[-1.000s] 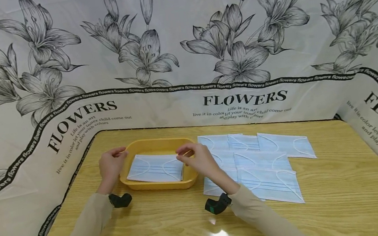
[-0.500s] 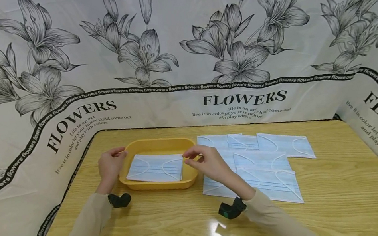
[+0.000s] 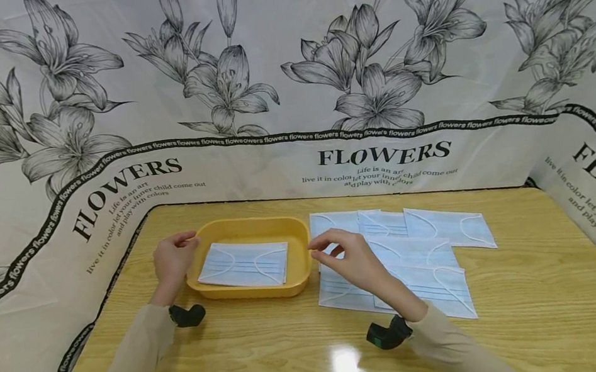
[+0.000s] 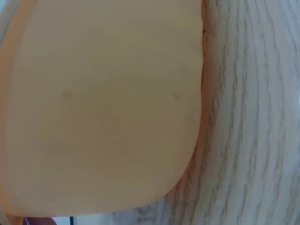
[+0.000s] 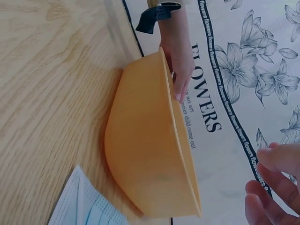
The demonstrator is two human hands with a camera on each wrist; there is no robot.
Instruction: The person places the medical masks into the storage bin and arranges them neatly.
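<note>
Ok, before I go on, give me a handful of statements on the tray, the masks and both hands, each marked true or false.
1. One blue face mask lies inside the yellow tray. True.
2. The left hand rests on the tray's left rim. True.
3. The right hand grips a mask lifted off the table. False: it holds nothing and hovers above the loose masks beside the tray.
4. The loose masks lie on the tray's left side. False: they lie to its right, overlapping on the wooden table.
5. The tray stands upside down. False: it sits upright, open side up.
</note>
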